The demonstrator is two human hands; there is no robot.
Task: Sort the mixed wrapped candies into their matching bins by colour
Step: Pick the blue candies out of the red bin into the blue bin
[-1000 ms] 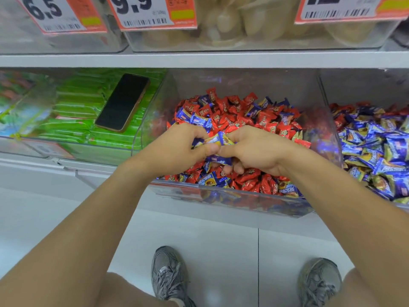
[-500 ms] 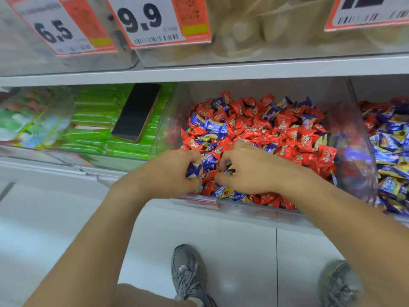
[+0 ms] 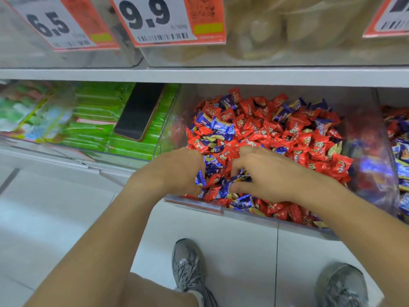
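- While two grey shoes [image 3: 190, 265] stand on the floor nearest, two hands work above them.
- Left hand [image 3: 177, 171] curled round several blue candies [image 3: 211, 163]; count unclear.
- Right hand [image 3: 265, 173] just beside it, fingers pinching blue wrappers.
- Both inside one clear bin [image 3: 374, 173], red candies [image 3: 309, 138] beyond the fingers, too many to count.
- One phone [image 3: 139, 111] far left of left hand.
- Three price tags [image 3: 159, 21] above.

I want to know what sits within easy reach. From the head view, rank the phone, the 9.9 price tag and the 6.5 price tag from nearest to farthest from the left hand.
From the left hand:
1. Phone, lying on the green packets just up and left.
2. 9.9 price tag, on the upper shelf, above.
3. 6.5 price tag, upper shelf, farther left.
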